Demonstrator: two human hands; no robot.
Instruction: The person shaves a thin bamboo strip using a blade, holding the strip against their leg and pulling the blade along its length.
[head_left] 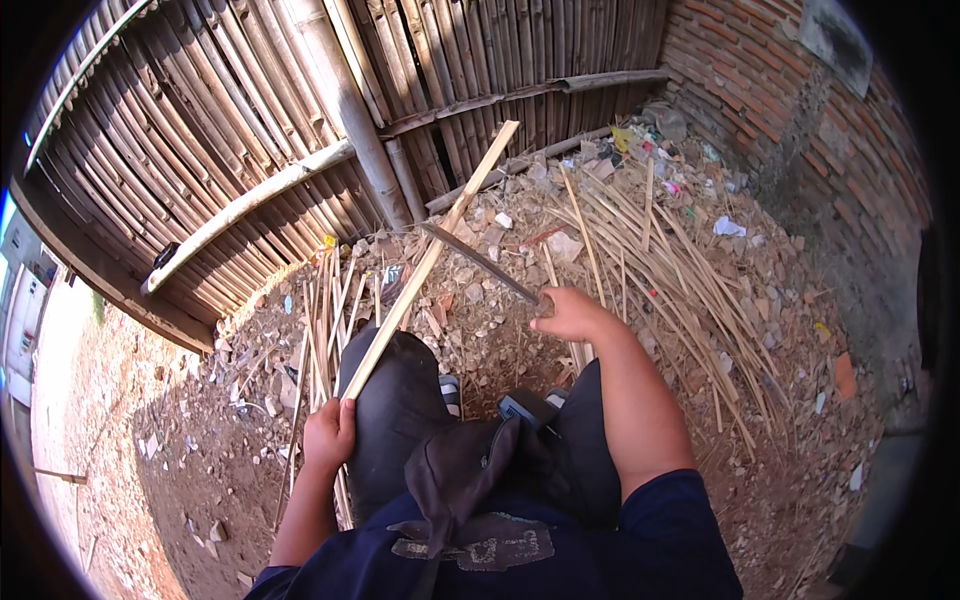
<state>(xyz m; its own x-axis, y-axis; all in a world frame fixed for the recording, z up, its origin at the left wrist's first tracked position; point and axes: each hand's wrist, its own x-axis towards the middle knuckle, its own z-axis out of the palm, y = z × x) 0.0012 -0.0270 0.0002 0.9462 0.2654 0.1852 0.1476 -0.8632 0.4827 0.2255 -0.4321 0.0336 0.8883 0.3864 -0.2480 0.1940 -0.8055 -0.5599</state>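
Note:
A long pale bamboo strip slants up and away across my left knee. Its near end is in my left hand, whose fingers are closed round it. My right hand, out in front of my right knee, grips a long, dark, flat-bladed knife. The blade points left and away, and its tip lies close to the bamboo strip; I cannot tell whether they touch. The knife's handle is hidden in my fist.
Many thin bamboo strips lie piled at the right, and more split strips lie by my left leg. Rubble and litter cover the ground. A bamboo wall stands ahead, with a brick wall at the right.

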